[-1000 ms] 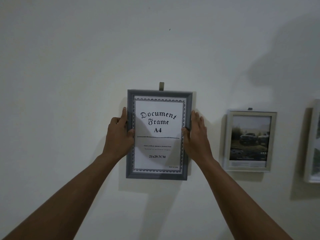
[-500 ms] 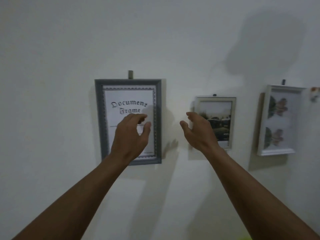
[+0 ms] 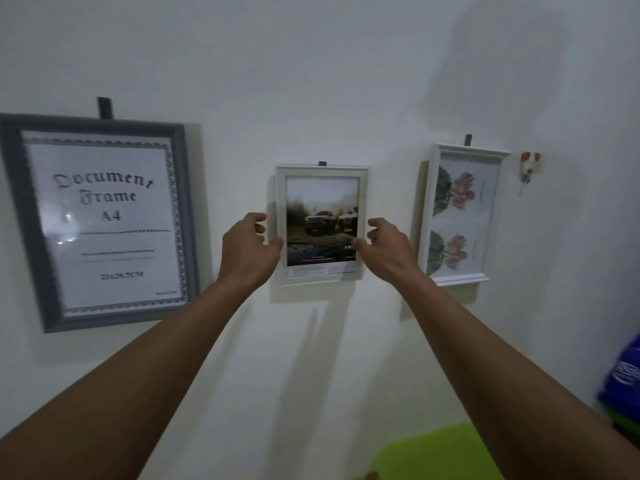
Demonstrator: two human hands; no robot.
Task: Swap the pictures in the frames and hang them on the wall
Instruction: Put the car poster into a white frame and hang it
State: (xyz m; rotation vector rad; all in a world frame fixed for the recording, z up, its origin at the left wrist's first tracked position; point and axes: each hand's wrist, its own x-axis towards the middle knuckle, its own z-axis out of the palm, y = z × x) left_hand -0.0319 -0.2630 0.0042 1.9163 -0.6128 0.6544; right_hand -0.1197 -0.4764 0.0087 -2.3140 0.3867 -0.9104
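Note:
Three framed pictures hang on the white wall. A large grey frame [image 3: 104,220] with a "Document Frame A4" sheet is at the left. A small cream frame [image 3: 322,202] with a photo of cars hangs in the middle. A white frame [image 3: 460,216] with two flower prints is at the right. My left hand [image 3: 247,251] pinches the cream frame's left edge, thumb on the front. My right hand [image 3: 388,251] pinches its right edge the same way. The cream frame sits under its wall hook [image 3: 322,163].
A small red-and-white ornament [image 3: 528,164] sticks to the wall right of the white frame. A bright green surface [image 3: 440,455] lies at the bottom right, with a blue object [image 3: 623,379] above it at the right edge.
Both hands let go of the grey frame, which stays hanging, and moved right to take hold of the cream frame's two sides. My view also shifted right and closer.

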